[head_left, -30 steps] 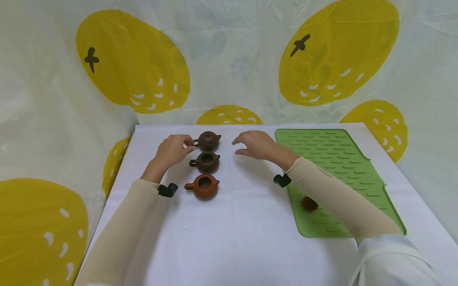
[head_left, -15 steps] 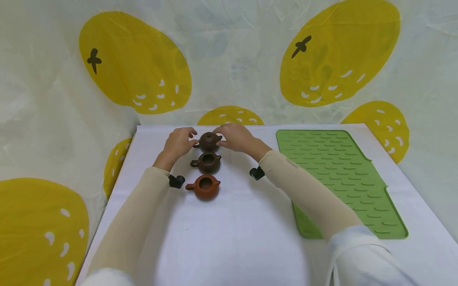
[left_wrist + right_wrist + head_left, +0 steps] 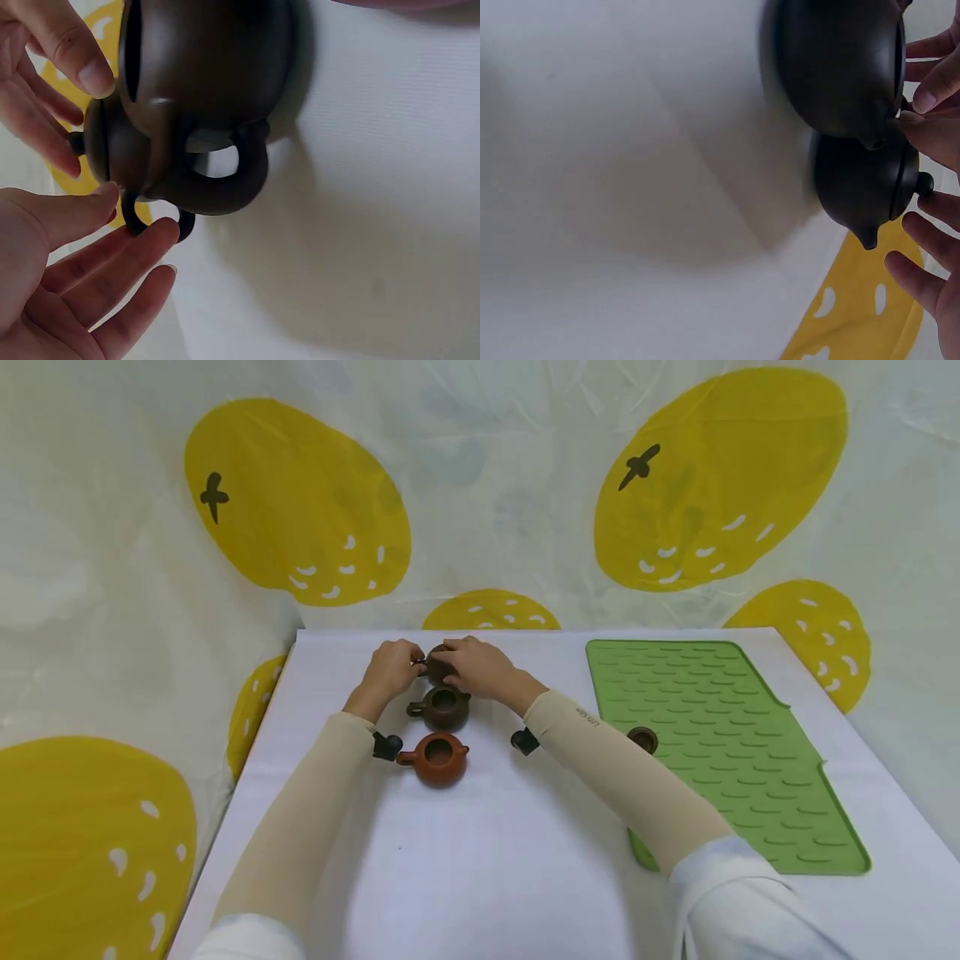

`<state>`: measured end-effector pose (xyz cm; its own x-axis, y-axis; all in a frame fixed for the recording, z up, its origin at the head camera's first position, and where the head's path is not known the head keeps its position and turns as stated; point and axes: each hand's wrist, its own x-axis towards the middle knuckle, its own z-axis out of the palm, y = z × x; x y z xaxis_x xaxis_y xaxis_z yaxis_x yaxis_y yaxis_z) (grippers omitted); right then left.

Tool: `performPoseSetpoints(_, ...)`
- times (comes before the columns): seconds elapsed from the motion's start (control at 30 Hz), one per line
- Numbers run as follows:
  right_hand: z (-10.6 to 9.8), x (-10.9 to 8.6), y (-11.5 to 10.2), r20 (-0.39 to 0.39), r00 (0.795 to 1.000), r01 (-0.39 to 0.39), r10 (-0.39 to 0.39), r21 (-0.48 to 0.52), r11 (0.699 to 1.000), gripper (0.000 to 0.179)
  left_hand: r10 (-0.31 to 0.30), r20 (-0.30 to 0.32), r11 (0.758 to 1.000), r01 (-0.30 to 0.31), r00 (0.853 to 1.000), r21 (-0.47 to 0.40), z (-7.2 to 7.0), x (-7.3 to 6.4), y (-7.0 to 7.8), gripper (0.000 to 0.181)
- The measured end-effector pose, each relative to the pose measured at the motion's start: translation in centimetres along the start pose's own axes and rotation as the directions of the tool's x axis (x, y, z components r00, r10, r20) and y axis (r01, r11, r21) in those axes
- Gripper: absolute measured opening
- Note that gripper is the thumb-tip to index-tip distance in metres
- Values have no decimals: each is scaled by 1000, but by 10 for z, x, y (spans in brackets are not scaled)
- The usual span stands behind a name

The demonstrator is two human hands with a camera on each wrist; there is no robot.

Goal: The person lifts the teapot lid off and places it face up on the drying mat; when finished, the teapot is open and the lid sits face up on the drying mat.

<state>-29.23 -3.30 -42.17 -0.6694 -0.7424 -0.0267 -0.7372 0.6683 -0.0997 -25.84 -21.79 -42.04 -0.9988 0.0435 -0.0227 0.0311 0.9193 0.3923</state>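
Three small teapots stand in a row: a dark brown lidded teapot (image 3: 436,670) at the back, a dark brown lidless teapot (image 3: 447,714) in the middle and an orange-brown lidless teapot (image 3: 441,767) in front. My left hand (image 3: 392,672) pinches the back teapot's looped handle (image 3: 185,223) between thumb and fingers. From the spout side my right hand (image 3: 482,670) reaches over that teapot, its thumb at the lid's edge and its spread fingers near the lid knob (image 3: 925,184). In the head view this hand covers much of the lid.
A green textured mat (image 3: 720,718) lies on the right of the white table (image 3: 480,877). On its left edge a small brown cup (image 3: 642,739) shows, partly behind my right sleeve (image 3: 622,768). A fruit-patterned curtain (image 3: 502,502) hangs behind.
My right hand has moved left from beside the row onto the back teapot's lid. The left hand has closed in on its handle. The sleeve's shift uncovers the brown cup.
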Motion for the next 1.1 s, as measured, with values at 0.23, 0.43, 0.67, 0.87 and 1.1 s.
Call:
performPoseSetpoints(0.23,4,1,-1,-11,999,-44,44,-13,999,51,5,-33,1000,-6,999,-23,5,5,-4,20)
performPoseSetpoints(0.43,6,0,-2,-33,998,-47,48,17,999,50,1,-51,1000,-2,999,-21,6,9,-6,18)
performPoseSetpoints(0.67,7,4,2,-91,995,-32,34,20,999,48,-8,-43,1000,7,999,-22,0,15,-5,16)
performPoseSetpoints(0.87,8,7,3,-113,993,-28,31,35,999,44,-25,-34,999,24,999,-23,-1,17,-5,16)
performPoseSetpoints(1.1,10,10,2,-132,990,-51,56,43,998,41,-28,-33,999,27,999,-32,1,17,-6,14)
